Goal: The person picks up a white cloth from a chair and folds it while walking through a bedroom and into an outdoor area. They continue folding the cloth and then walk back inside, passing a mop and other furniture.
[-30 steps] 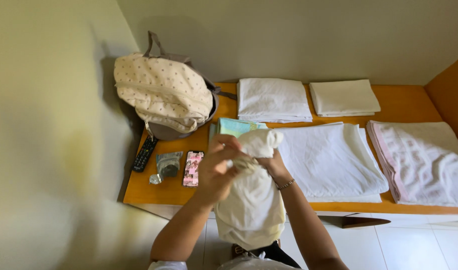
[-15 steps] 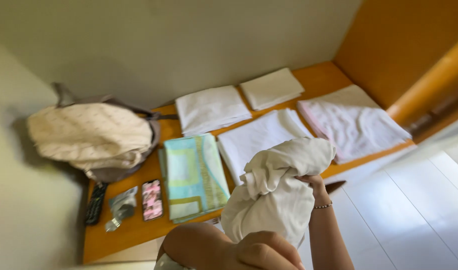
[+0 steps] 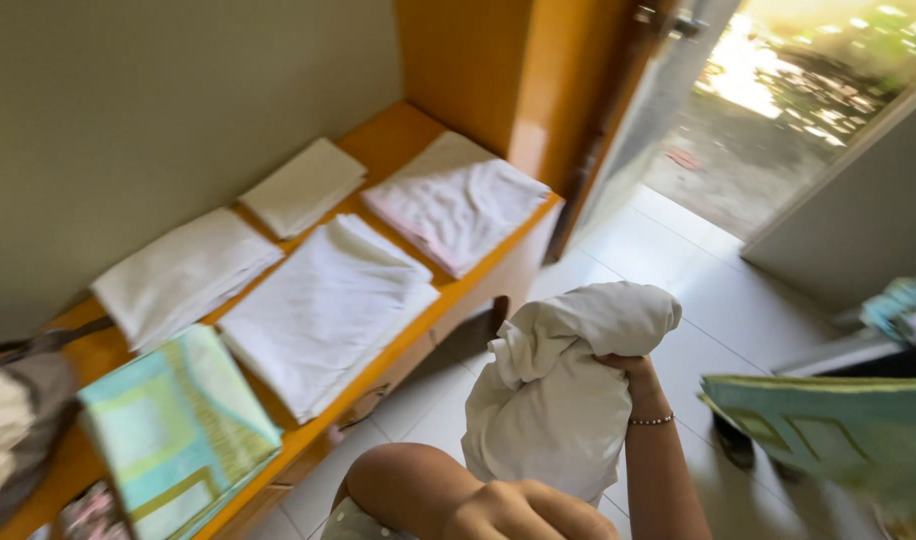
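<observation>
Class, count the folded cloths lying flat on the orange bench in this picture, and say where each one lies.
5. A small white one and a larger white one by the wall; a pink-edged one at the far end; a big white one mid-bench; a green patterned one nearest. More may lie out of frame.

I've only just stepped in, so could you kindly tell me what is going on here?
A person's right hand has a grip on a bunched white cloth, held up over the tiled floor. The left hand is low in view, seemingly empty. On the wooden bench lie folded white towels and a green patterned cloth. The door stands open.
</observation>
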